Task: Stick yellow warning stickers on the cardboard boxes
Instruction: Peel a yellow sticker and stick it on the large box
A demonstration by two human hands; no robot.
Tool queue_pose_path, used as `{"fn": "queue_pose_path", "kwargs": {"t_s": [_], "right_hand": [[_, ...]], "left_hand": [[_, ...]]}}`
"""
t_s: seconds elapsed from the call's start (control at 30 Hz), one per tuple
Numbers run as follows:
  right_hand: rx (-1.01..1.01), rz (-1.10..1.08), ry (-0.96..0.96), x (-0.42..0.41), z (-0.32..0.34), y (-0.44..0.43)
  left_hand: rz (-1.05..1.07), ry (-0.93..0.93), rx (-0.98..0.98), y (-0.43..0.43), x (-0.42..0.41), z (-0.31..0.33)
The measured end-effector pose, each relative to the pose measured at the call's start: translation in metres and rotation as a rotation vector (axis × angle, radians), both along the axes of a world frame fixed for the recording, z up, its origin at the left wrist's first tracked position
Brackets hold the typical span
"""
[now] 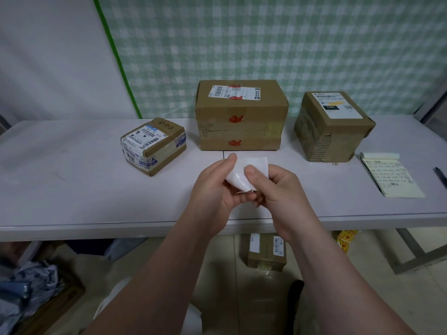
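Note:
Three cardboard boxes stand on the white table [72,180]: a small taped box [154,147] at left, a large box [240,114] in the middle with red marks on its front, and a cube-shaped box [332,126] at right. Just in front of the large box, my left hand [215,187] and my right hand [278,189] together pinch a white sheet [244,174], whose blank back faces me. No yellow face of a sticker shows on it.
An open notepad [391,177] and a black pen [441,176] lie at the table's right end. Under the table sit another cardboard box [266,252], yellow stickers [347,239] on the floor, and a crate of crumpled bags [31,286] at lower left.

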State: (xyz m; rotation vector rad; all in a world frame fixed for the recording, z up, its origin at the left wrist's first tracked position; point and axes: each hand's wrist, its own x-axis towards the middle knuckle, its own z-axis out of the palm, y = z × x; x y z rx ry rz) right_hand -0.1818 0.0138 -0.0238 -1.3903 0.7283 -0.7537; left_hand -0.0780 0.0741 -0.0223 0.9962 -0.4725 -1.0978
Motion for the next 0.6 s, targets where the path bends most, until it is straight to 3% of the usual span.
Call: {"fn": "queue_pose_path", "kwargs": {"t_s": [0.1,0.27,0.6], "right_hand": [[-0.010,-0.039,0.000,-0.0001,-0.0003,-0.0007],[-0.065,-0.109,0.016,0.0023,0.0023,0.0046],[0.346,0.135,-0.300,-0.0011,0.0038,0.0005]], "left_hand": [[-0.091,0.068,-0.061,0.0016,-0.0005,0.0002],[-0.105,-0.307,-0.001,-0.0004,-0.0057,-0.0028],[-0.210,0.011,-0.117,0.0029,-0.0017,-0.0044]]}}
